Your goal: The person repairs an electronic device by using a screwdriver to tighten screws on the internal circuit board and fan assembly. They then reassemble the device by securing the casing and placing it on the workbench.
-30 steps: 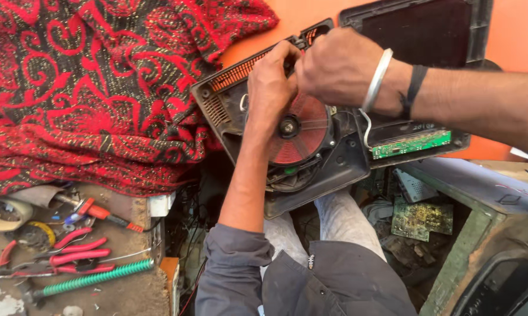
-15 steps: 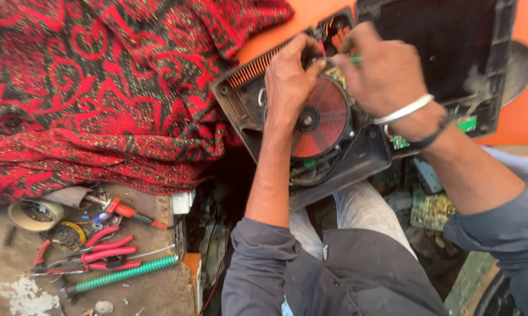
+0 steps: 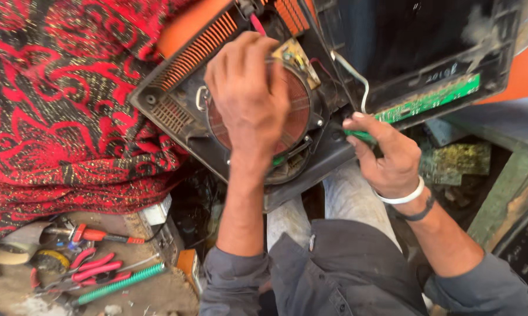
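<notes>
Cloth (image 3: 59, 111) of red and black pattern is draped at the left. Beside it, an opened black appliance casing (image 3: 176, 111) is propped on the lap, its red coil disc (image 3: 296, 114) exposed. The left hand (image 3: 249, 96) is spread flat on the disc, fingers loose. A green-handled screwdriver (image 3: 360, 136) is clamped in the right hand (image 3: 387, 155) at the casing's edge.

The left hand (image 3: 249, 93) lies flat on the red coil (image 3: 296, 114) in the open black casing (image 3: 176, 111). The right hand (image 3: 387, 155) grips a green-handled screwdriver (image 3: 360, 136) just right of it.
</notes>
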